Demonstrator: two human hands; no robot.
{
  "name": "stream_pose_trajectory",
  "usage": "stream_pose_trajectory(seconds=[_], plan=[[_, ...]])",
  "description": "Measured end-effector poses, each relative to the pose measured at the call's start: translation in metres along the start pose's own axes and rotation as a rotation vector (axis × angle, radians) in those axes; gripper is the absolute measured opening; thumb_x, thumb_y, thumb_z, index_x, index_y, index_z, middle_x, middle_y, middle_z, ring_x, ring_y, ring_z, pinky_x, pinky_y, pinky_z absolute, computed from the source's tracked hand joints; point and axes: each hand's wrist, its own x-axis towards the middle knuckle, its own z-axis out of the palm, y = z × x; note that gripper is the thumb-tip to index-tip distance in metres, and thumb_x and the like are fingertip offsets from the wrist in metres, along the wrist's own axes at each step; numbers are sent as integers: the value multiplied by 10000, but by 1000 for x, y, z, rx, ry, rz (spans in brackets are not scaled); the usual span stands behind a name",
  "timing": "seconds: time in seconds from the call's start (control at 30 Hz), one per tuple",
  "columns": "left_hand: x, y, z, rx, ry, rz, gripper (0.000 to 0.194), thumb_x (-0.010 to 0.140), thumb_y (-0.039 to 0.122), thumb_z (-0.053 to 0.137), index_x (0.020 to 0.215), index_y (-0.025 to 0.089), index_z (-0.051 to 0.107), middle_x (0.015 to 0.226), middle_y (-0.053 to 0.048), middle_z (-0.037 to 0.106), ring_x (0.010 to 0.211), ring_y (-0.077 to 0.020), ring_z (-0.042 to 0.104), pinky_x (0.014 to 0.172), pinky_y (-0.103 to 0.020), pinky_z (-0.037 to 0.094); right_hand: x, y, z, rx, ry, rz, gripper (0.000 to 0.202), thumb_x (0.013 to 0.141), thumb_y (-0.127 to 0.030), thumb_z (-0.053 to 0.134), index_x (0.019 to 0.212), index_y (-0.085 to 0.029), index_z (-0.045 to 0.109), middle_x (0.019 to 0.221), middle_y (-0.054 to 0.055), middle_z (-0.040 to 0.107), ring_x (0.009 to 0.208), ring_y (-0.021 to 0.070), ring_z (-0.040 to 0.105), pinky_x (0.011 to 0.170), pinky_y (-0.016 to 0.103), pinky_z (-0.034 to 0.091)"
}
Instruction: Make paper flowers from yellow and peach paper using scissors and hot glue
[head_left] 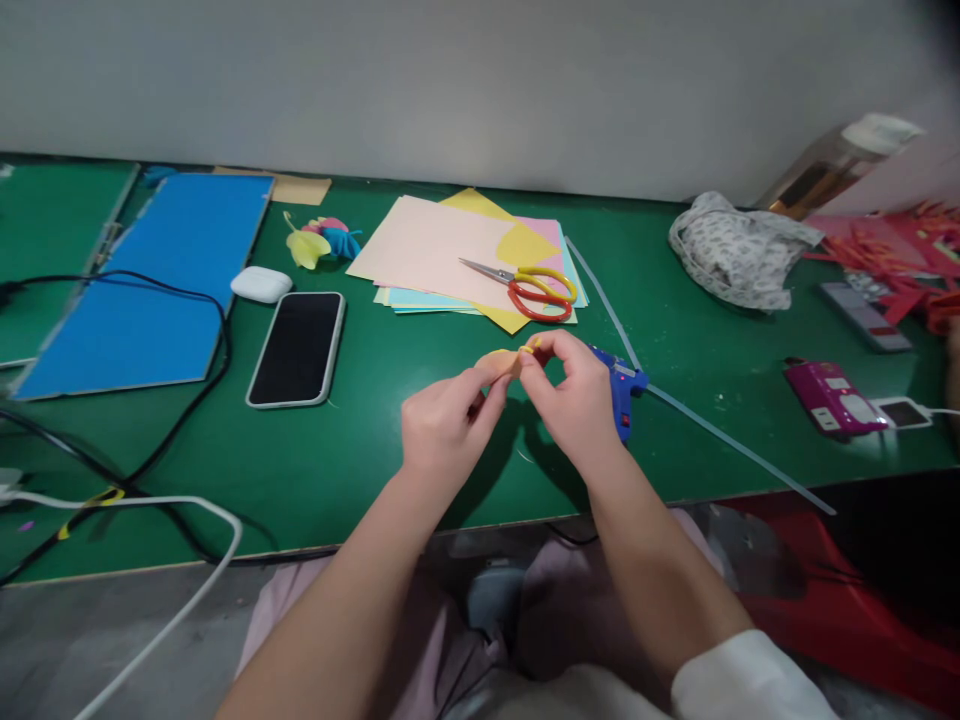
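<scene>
Both hands meet over the front of the green table, pinching a small piece of yellow paper (527, 348) between the fingertips. My left hand (448, 418) is closed on its left side, thumb against forefinger. From the right, my right hand (574, 395) grips the same piece, with a curled strip of it showing at the fingertips. Much of the paper is hidden by the fingers. A blue glue gun (621, 392) lies just beyond my right wrist, partly covered by it. Scissors (541, 290) with yellow and red handles rest on a stack of coloured paper (420, 240) behind the hands.
Left of the stack are paper flowers (307, 248), a phone (298, 350), a white earbud case (261, 285) and a blue board (161, 290). Cables (217, 510) cross the left edge. A glue stick (739, 450), a patterned cloth (731, 250) and a magenta device (829, 397) lie rightward.
</scene>
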Motion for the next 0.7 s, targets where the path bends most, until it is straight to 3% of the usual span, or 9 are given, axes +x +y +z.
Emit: stream_pose_trajectory(seconds=[0.53, 0.7], plan=[[2, 2, -1, -53, 44, -57, 106, 780, 250, 608, 746, 166, 665, 437, 74, 501, 387, -37, 431, 428, -155, 319, -1, -1, 0, -16, 29, -72, 43, 807, -205, 508, 770, -206, 531, 723, 4, 592, 709, 159, 560, 705, 314, 448], [2, 3, -2, -94, 33, -151, 116, 769, 253, 611, 707, 166, 656, 447, 73, 513, 399, -38, 458, 447, -147, 351, -1, -2, 1, -20, 52, -83, 53, 818, -212, 510, 774, -209, 539, 725, 1, 607, 694, 154, 564, 702, 316, 455]])
